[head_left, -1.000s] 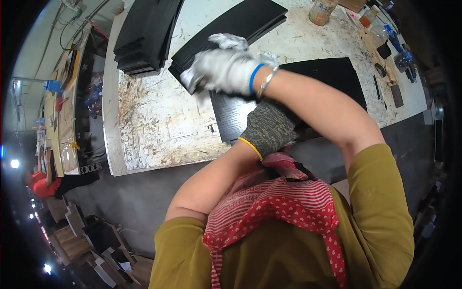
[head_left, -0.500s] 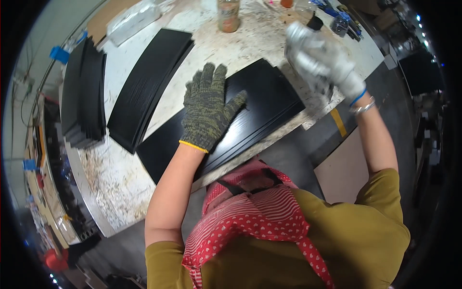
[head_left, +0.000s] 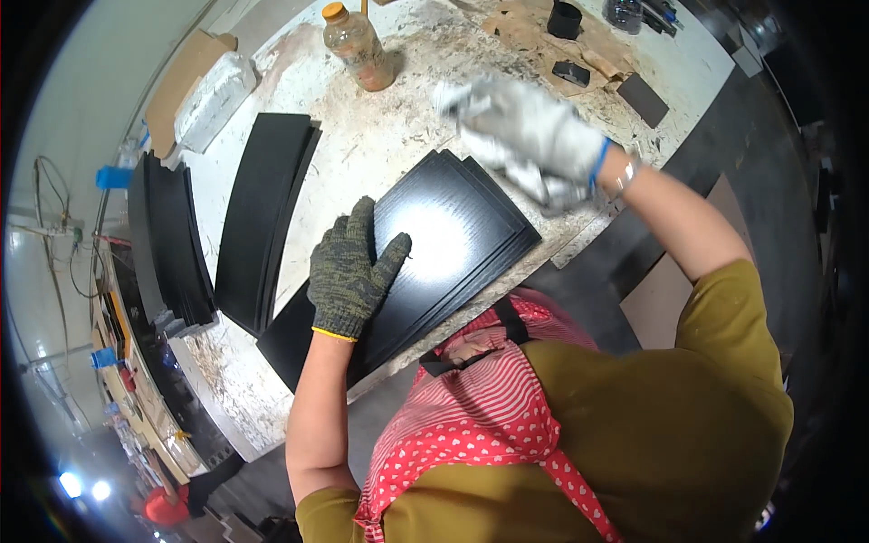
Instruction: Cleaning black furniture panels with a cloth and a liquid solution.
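Glossy black boards with a wood-grain surface lie stacked along the near edge of the white, stained table. My left hand, in a dark green mottled knit glove, rests flat on the top board with the thumb spread. Above the table, past the stack's far right corner, is my right hand in a white glove with a blue cuff. It is blurred and appears closed round a bunched white cloth; its fingers are hard to make out. Two more stacks of curved black boards, one nearer and one farther left, lie beyond my left hand.
An orange-capped bottle stands at the back, and a clear-wrapped white package lies at the back left by cardboard. Right of it are a black cup, a small black block and a dark square sheet.
My right hand has swung left with the cloth, toward the boards' far edge. My left hand stays flat on the top board. The whole view has shifted and turned.
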Demonstrator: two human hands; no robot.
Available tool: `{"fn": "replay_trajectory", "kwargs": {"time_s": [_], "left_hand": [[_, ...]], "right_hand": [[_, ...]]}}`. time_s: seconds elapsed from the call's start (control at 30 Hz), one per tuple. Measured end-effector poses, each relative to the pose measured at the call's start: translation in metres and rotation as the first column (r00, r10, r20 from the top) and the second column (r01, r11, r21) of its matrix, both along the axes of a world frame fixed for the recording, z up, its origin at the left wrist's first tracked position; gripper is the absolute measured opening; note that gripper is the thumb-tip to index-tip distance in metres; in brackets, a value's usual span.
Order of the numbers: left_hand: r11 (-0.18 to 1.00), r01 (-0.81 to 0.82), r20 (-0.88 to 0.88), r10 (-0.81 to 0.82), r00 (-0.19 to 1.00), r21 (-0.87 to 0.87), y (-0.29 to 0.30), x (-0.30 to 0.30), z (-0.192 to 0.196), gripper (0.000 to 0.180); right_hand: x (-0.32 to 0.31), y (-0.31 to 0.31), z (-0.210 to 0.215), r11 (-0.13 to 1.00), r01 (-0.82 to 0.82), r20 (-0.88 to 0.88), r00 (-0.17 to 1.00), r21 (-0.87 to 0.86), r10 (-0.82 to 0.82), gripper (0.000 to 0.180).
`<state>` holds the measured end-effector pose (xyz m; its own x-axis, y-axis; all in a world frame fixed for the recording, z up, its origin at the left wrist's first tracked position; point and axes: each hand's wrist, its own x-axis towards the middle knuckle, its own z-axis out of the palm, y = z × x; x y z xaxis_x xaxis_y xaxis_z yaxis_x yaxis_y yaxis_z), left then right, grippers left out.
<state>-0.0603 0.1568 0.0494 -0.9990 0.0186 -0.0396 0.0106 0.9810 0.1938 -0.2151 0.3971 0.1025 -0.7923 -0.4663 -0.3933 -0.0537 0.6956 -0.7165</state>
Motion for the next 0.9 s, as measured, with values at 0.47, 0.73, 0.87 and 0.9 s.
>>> {"fn": "replay_trajectory", "kwargs": {"time_s": [0.47, 0.73, 0.87, 0.9], "left_hand": [[0.954, -0.186, -0.155, 0.226, 0.962, 0.233, -0.102, 0.044, 0.005, 0.035], [0.991, -0.088, 0.055, 0.083, 0.995, 0.096, -0.037, 0.012, -0.004, 0.047], [0.995, -0.042, 0.084, 0.034, 0.996, 0.094, -0.015, 0.012, -0.001, 0.055], [0.990, -0.057, 0.158, 0.036, 0.987, 0.130, -0.011, 0.010, 0.007, 0.059]], "right_hand": [[0.041, 0.063, -0.102, 0.800, 0.340, 0.185, 0.940, -0.495, -0.285, 0.071], [0.038, 0.068, -0.209, 0.839, -0.086, -0.375, 0.915, -0.537, -0.146, 0.053], [0.021, 0.078, -0.221, 0.942, -0.023, -0.367, 0.924, -0.336, -0.108, 0.047], [0.022, 0.086, -0.221, 0.932, -0.048, -0.415, 0.902, -0.360, -0.114, 0.047]]}}
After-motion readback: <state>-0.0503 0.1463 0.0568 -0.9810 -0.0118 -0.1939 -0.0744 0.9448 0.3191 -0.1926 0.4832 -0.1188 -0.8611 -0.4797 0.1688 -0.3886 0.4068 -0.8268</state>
